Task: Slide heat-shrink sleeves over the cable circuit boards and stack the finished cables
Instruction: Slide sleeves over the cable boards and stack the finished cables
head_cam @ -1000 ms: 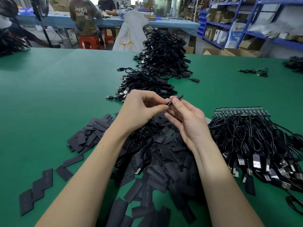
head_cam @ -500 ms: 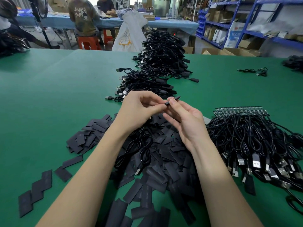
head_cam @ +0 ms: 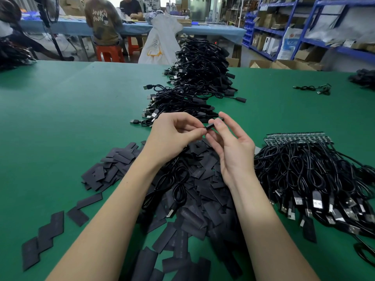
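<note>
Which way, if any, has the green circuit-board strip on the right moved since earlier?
No. The green circuit-board strip sits as far from the heap of flat black sleeves as before.

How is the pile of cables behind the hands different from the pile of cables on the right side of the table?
The far cable pile has black sleeves over its cable ends; the right cable pile ends in a row of bare green circuit boards.
The far pile is heaped high and runs away from the person; the right pile lies lower and fans out, with its USB plugs toward the person.
Both hold black coiled USB cables on the green table.
</note>
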{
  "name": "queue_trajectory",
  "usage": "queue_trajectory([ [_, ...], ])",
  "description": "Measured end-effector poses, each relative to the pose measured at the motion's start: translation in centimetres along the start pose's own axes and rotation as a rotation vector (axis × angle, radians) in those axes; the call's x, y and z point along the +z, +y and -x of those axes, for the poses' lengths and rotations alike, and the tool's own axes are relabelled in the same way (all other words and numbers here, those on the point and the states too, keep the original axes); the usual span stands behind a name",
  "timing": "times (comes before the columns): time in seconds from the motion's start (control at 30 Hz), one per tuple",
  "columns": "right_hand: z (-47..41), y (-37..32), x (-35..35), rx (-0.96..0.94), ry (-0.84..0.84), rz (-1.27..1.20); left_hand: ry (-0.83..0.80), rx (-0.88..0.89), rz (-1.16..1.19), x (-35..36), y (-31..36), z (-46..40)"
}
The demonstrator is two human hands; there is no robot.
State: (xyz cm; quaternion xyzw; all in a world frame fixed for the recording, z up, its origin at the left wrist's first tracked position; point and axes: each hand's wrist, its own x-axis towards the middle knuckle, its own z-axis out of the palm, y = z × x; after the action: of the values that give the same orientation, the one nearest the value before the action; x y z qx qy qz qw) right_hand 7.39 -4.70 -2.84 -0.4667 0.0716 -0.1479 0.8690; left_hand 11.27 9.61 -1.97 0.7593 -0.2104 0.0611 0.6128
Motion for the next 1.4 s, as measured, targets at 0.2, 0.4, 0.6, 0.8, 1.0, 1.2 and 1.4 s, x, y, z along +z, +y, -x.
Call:
queue_trajectory([
  [0.2, 0.0, 0.0, 0.0, 0.007, 0.018, -0.018, -0.003, 0.002, -0.009, 0.1, 0.1, 0.0],
  [0.4, 0.1, 0.3, 0.3, 0.0, 0.055, -0.048, 0.001, 0.005, -0.021, 0.2, 0.1, 0.1],
  [0.6, 0.0, 0.5, 0.3, 0.013, 0.059, -0.05, 0.003, -0.004, -0.024, 0.0, 0.1, 0.1],
  [0.8, -0.1, 0.6, 0.3, 0.007, 0.109, -0.065, -0.018, -0.011, -0.056, 0.0, 0.1, -0.1],
  [1.0, -0.4, 0.0, -0.3, 0.021, 0.2, -0.145, -0.166, -0.111, -0.295, -1.1, -0.2, -0.1],
  [1.2, -0.4, -0.2, -0.5, 0.068, 0.206, -0.09, -0.102, -0.071, -0.308, -0.9, -0.3, -0.1],
  [1.4, -0.4, -0.6, -0.6, 0.139, 0.157, 0.0, 0.031, 0.047, -0.404, -0.9, 0.0, -1.2],
])
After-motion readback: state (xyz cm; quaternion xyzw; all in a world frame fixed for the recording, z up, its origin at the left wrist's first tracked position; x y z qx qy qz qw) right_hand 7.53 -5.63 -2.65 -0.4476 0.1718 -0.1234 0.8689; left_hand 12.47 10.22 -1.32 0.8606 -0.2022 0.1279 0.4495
